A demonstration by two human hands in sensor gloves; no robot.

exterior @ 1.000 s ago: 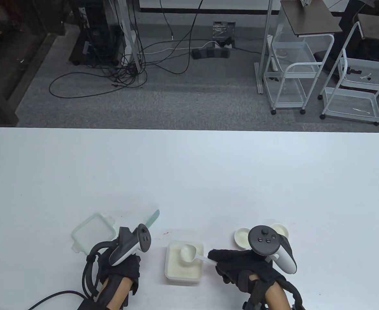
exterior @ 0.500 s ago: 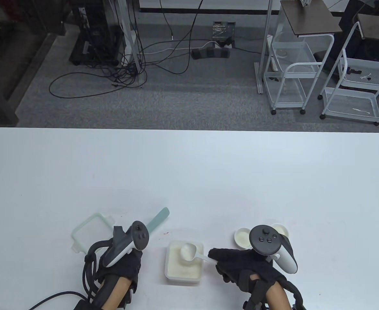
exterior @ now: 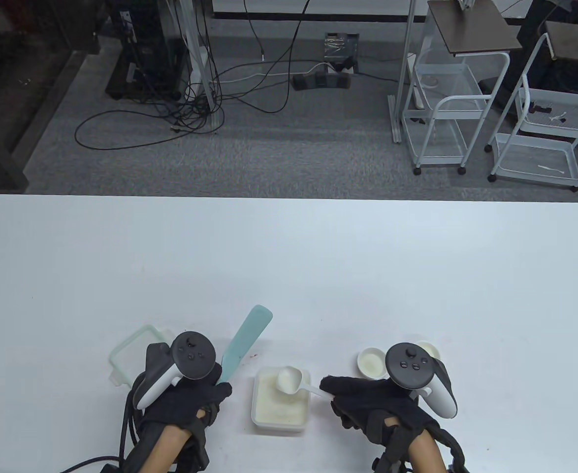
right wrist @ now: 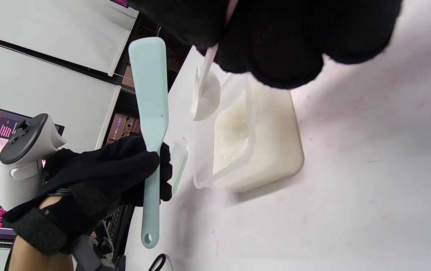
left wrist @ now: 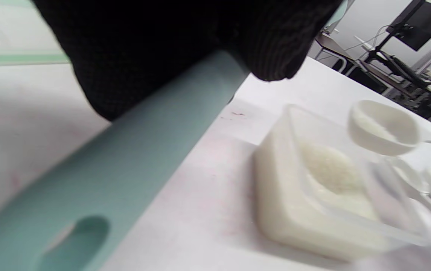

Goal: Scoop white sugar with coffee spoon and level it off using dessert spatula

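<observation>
The scoop looks done and the levelling not yet begun: the coffee spoon [exterior: 289,380] is lifted over the open sugar container [exterior: 280,400] with a heap of white sugar [left wrist: 379,130] in its bowl, and the dessert spatula [exterior: 245,341] is raised but apart from it. The right hand [exterior: 368,401] pinches the thin spoon handle between its fingertips, so its grip is pressed together on the handle; the spoon bowl lies at about ten o'clock from that hand, above the far right part of the container. The left hand [exterior: 183,401] has its fingers curled round the spatula handle near its middle, the holed end of the handle sticking out below the fist in the right wrist view and the pale green blade pointing toward one o'clock in the table view. The blade tip stands at roughly eleven o'clock from the spoon, near but not touching. What is probably left is to bring the blade across the spoon's rim, over the container so the surplus falls back in. The container's lid [exterior: 134,355] lies on the desk [exterior: 289,266] beyond the left hand, and two small white dishes [exterior: 370,362] sit beyond the right.
</observation>
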